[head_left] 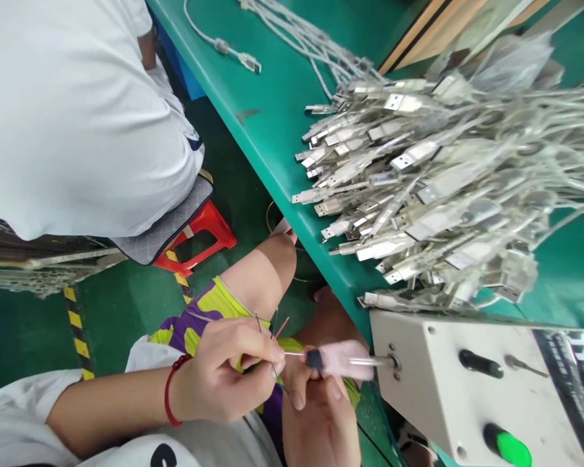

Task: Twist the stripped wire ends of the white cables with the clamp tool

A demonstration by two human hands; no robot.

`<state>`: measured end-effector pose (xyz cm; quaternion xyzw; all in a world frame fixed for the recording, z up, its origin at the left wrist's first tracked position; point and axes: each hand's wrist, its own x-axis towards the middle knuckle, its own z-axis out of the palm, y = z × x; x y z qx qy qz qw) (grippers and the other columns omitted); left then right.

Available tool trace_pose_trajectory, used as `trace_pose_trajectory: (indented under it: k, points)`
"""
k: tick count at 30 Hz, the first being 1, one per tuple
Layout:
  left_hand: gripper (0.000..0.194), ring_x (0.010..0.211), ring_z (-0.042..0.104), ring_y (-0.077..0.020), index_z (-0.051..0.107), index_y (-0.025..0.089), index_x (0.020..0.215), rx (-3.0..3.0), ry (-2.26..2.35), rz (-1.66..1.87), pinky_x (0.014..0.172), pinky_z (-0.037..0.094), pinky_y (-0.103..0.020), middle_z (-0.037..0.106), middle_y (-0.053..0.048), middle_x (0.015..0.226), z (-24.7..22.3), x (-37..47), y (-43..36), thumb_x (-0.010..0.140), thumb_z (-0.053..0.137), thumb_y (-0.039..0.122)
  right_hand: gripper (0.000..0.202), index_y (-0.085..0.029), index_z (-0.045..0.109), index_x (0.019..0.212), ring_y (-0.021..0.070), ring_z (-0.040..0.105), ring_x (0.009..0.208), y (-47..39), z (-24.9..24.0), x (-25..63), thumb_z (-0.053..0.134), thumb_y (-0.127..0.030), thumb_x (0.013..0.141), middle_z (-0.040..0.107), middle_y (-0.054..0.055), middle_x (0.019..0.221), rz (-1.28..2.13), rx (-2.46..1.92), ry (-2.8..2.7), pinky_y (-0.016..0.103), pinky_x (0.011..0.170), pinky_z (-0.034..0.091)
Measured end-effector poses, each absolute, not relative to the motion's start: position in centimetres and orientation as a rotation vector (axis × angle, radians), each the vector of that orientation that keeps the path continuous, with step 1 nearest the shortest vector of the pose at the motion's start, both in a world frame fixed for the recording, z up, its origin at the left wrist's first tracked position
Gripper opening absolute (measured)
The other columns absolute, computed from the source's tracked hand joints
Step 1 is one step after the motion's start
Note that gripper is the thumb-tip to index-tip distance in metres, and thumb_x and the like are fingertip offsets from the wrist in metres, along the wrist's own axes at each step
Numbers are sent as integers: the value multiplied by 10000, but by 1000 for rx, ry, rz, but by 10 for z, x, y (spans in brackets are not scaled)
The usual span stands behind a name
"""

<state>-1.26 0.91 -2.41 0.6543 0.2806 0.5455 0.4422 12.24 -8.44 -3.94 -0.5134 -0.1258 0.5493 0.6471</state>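
Observation:
From the left, my left hand (238, 370), with a red cord on its wrist, pinches the end of a thin cable. Fine wires (279, 327), red, dark and green among them, fan out around its fingertips. A pale strand runs from those fingertips to the black end (314, 359) of a pinkish, blurred piece (345, 360). That piece is on a metal rod (382, 361) sticking out of a white machine (418, 389). Just below the black end, my right hand (318, 408) is closed with curled fingers; what they grip is hidden.
A large heap of USB cables (394, 175) covers the green table (272, 130) beyond the machine. One loose USB cable (221, 45) lies near the table's far edge. A person in white (78, 117) sits on a red stool (209, 237) at the left.

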Motion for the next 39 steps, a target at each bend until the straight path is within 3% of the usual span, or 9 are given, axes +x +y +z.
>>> trace_pose_trajectory:
  k: [4,7,11,21,27,31,36,39]
  points:
    - [162,496,481,-106,679,205,1060,1617,670,1365,508,460,-221,618,32,661,-24,-17,3,991,657,60,214,-261,868,921,122,394,543,-85,-33,113,874,-474,936,465,-59,565,1232,-1172,-362,273,626,465]
    - [140,504,506,-116,682,209,1053,1629,637,1356,523,486,-220,604,31,635,-23,-19,0,1003,666,79,168,-303,897,1010,120,474,598,-85,-26,106,896,-450,930,566,-35,646,1264,-1154,-371,236,624,476]
    - [145,523,549,-116,683,205,1072,1669,582,1332,529,485,-210,638,20,647,-20,-21,-2,1021,643,75,125,-309,898,954,127,549,645,-81,-18,100,915,-428,922,638,-16,680,1280,-1139,-350,228,657,525]
    - [150,549,583,-103,681,195,1066,1647,545,1315,552,500,-194,699,13,668,-21,-22,-6,1007,651,60,196,-287,888,858,101,534,623,-76,-6,97,961,-468,867,652,-14,664,1321,-1134,-256,193,633,505]
    - [161,537,580,-105,676,205,1052,1656,554,1306,539,502,-196,692,10,679,-21,-23,-6,983,675,59,176,-266,894,845,16,250,464,-71,-5,97,951,-427,886,694,-26,682,1389,-1059,-201,190,540,440]
    - [180,541,587,-108,673,207,1051,1674,563,1290,546,504,-195,704,5,684,-21,-24,-5,968,675,48,165,-267,896,866,17,185,454,-71,-6,98,927,-423,909,615,-51,609,1364,-1030,-213,180,492,370]
    - [188,558,578,-103,678,197,1070,1630,535,1298,585,519,-190,716,4,693,-22,-21,-4,971,661,38,138,-288,899,902,39,244,474,-73,-6,102,924,-423,915,542,-65,597,1382,-1045,-258,202,536,405]
    - [170,531,500,-96,675,206,1065,1565,554,1284,561,491,-197,675,16,684,-23,-20,-4,998,657,50,210,-292,899,978,100,422,562,-71,-10,104,875,-499,948,489,-53,586,1354,-1035,-291,239,626,478]
